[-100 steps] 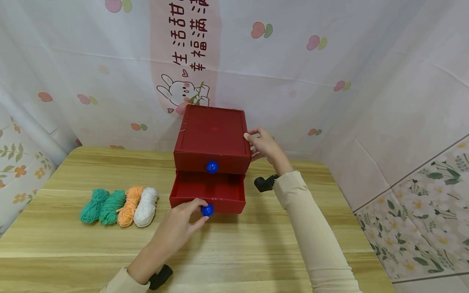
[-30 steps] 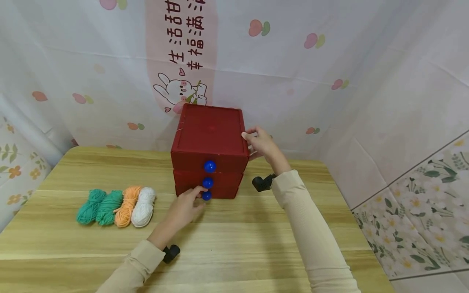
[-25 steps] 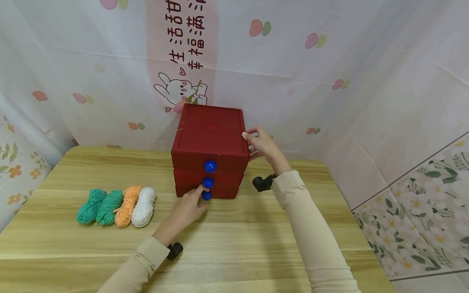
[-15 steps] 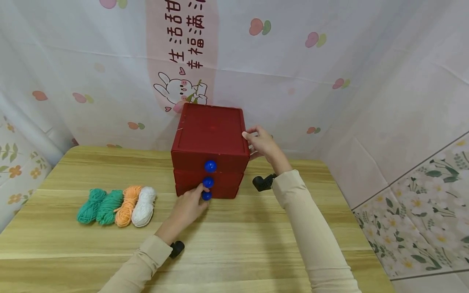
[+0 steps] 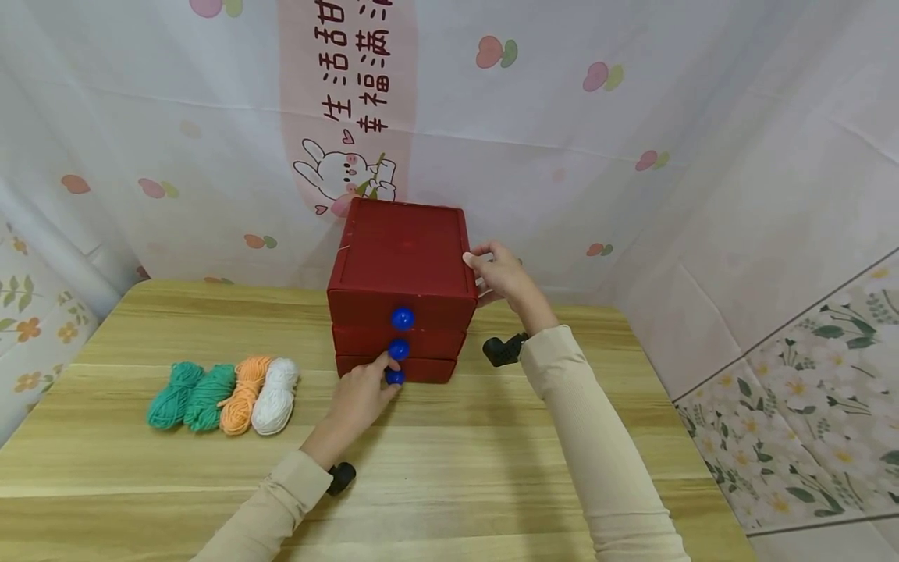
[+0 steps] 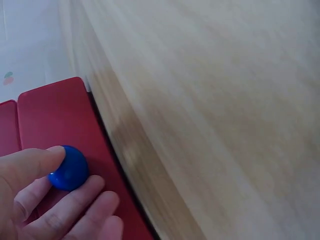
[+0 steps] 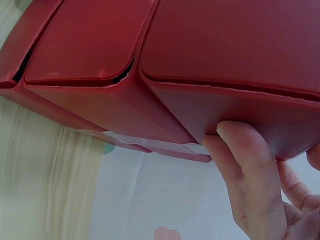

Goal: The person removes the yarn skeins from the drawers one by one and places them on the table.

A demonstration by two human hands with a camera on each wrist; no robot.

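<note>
A red three-drawer box [image 5: 403, 250] stands at the back of the table with a round blue knob on each drawer front. My left hand [image 5: 358, 400] pinches the lowest blue knob [image 6: 72, 170] between thumb and fingers, just below the middle knob [image 5: 399, 349]. A thin dark gap runs behind the front of the bottom drawer [image 7: 20, 45]; the upper two fronts sit nearly flush. On the box's right side, my right hand [image 5: 509, 281] presses its extended fingers [image 7: 250, 150] against the wall of the top section, with the thumb at the top edge.
Left of the box, two green yarn skeins [image 5: 193, 396], an orange skein [image 5: 245, 396] and a white skein [image 5: 276, 396] lie side by side on the wooden table [image 5: 449, 484]. A printed curtain [image 5: 548, 156] hangs close behind the box.
The middle drawer, pulled out at first, is now pushed in. My left hand has moved from its knob to the lowest one, and the bottom drawer has edged slightly forward. My right hand stays put.
</note>
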